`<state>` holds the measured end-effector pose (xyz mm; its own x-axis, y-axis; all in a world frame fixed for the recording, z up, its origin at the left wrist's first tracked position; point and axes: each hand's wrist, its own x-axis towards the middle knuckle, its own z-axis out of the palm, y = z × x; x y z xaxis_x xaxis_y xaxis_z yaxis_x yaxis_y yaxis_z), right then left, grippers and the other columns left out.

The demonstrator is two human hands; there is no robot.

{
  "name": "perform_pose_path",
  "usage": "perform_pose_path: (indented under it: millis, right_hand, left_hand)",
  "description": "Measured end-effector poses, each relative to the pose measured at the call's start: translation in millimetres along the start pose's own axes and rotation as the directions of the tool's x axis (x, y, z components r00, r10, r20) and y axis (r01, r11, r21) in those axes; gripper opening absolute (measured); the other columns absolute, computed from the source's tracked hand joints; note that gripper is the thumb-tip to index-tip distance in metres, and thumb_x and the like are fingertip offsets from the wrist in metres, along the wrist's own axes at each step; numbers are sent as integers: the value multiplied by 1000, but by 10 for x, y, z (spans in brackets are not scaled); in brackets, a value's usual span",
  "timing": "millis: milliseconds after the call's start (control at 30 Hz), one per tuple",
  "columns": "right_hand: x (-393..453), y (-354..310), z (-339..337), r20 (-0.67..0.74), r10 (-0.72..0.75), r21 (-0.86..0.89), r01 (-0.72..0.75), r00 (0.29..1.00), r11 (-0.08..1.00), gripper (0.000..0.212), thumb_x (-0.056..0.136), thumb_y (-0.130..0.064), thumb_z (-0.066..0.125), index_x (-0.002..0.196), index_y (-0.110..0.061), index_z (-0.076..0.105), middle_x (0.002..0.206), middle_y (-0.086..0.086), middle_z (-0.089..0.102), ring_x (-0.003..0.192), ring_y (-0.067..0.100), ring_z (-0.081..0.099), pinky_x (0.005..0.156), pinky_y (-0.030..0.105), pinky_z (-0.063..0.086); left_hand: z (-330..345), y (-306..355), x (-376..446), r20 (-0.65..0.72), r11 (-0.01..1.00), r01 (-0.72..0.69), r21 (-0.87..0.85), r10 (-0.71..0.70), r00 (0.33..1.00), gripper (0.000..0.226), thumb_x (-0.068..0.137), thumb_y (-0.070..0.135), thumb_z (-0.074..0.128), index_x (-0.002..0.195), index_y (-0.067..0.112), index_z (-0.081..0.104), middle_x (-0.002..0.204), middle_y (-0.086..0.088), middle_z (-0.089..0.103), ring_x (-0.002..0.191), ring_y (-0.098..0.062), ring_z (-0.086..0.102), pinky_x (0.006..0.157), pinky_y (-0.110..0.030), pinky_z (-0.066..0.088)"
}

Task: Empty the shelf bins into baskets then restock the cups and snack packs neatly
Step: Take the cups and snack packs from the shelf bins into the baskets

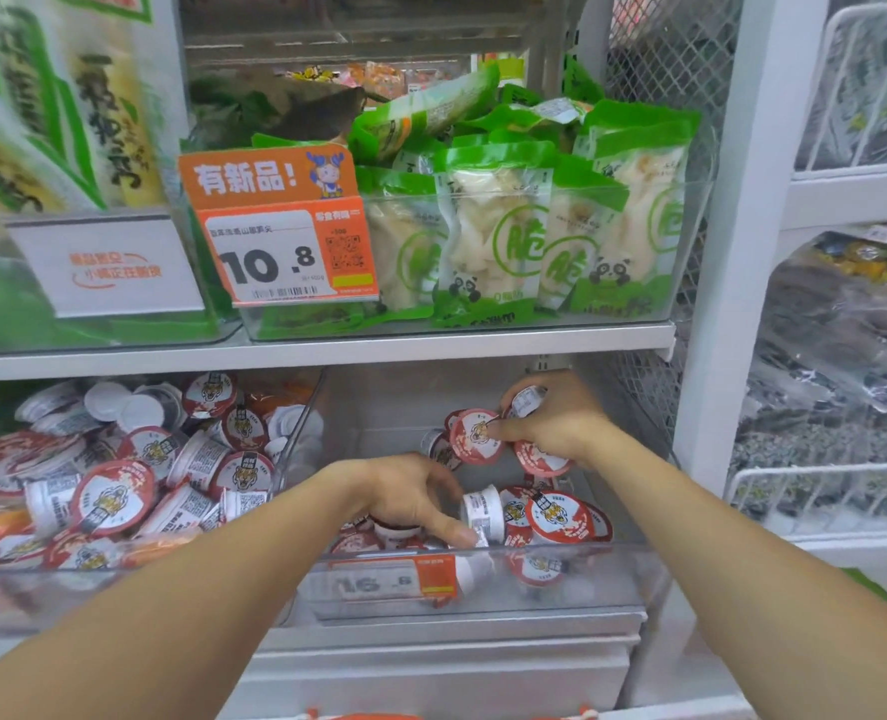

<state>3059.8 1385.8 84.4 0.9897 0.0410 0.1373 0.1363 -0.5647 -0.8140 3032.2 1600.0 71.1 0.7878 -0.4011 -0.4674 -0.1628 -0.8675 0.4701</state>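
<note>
Both my hands reach into a clear bin [488,589] on the lower shelf that holds small white cups with red tiger lids. My right hand [555,418] grips a handful of cups [475,436] at the back of the bin, lids facing me. My left hand [413,498] curls over cups [394,532] near the front, its fingertips touching a cup on its side [483,511]. More cups [561,519] lie at the front right. Green snack packs [498,241] stand in the clear bin above.
A bin to the left [119,485] is piled with the same tiger-lid cups. Orange price tags [285,252] hang on the upper bin and the lower one [394,579]. White wire baskets [857,491] of dark packs sit to the right, beyond a white post [717,304].
</note>
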Motion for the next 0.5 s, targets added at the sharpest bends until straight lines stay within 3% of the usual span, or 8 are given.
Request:
perform_pose_path:
  millis: [100,200,267,333,400,500]
  right_hand:
    - [-122,-52,-45,-43,6,64,-4,999,998,27,62,-23,96,80,-20,76,85,-11,72,81,6,68,63,18,53]
    - [-210,-91,-82,-69,49,152,-38,996,988,30,62,-19,96,83,-14,76,80,-16,66,73,3,64,62,19,54]
    - [-233,-84,-92,-87,75,193,-57,993,979,32,59,-17,97,82,-13,75,83,-4,73,73,12,68,67,27,59]
    - [-241,-69,-102,-102,99,211,-75,990,975,33,57,-16,98,80,-14,75,85,2,75,76,20,71,71,35,61]
    - [-269,-51,-122,-108,115,207,-91,987,974,31,58,-15,97,79,-15,74,84,2,74,75,21,71,66,31,59]
    - [-306,-21,-159,-111,135,232,-106,985,967,30,59,-13,97,78,-14,74,81,5,75,72,22,72,63,31,59]
  left_hand:
    - [33,-88,-21,-67,994,-33,-107,26,997,45,74,50,83,110,33,62,110,5,70,104,-16,66,100,-34,51]
    - [97,-101,-46,-17,981,-39,-190,36,999,53,70,47,87,111,30,58,112,4,71,107,-18,67,98,-35,53]
    - [146,-69,-30,16,987,-41,-158,44,999,65,71,43,87,122,26,50,109,7,72,99,-17,68,84,-34,58]
    - [160,-16,-42,23,992,-35,-119,38,999,73,75,40,86,132,27,43,102,12,71,83,-12,67,64,-22,53]
    - [151,26,-52,31,993,-50,-108,54,998,80,75,44,84,140,30,39,101,11,71,80,-7,66,65,-16,49]
    - [121,14,-61,-16,990,-86,-115,85,996,67,83,46,76,139,29,45,100,4,72,70,-4,64,63,-15,49]
